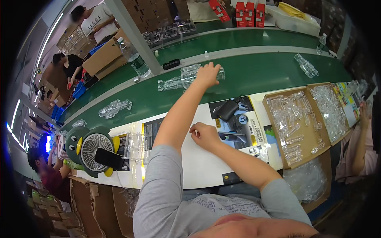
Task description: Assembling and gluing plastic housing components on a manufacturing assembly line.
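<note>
My left hand [209, 74] reaches across the green conveyor belt [246, 73], its fingers bent over the end of a clear moulded plastic piece [222, 73]. More clear plastic pieces [174, 83] lie against it on the left, partly covered by my hand. Closer to me, my right hand [205, 134] hovers at the white worktop [198, 166] with its fingers loosely curled; nothing shows in them. To its right, a black device [227, 110] sits on a printed sheet [248, 135]. Clear pieces [135, 146] stand grouped left of my left arm.
A penguin-shaped fan [95, 150] with a black phone [108, 158] before it stands at left. Cardboard trays [313, 152] of clear parts are at right. Single clear pieces [115, 108] lie along the belt. A big bottle [137, 61] stands by the post. Other people work nearby.
</note>
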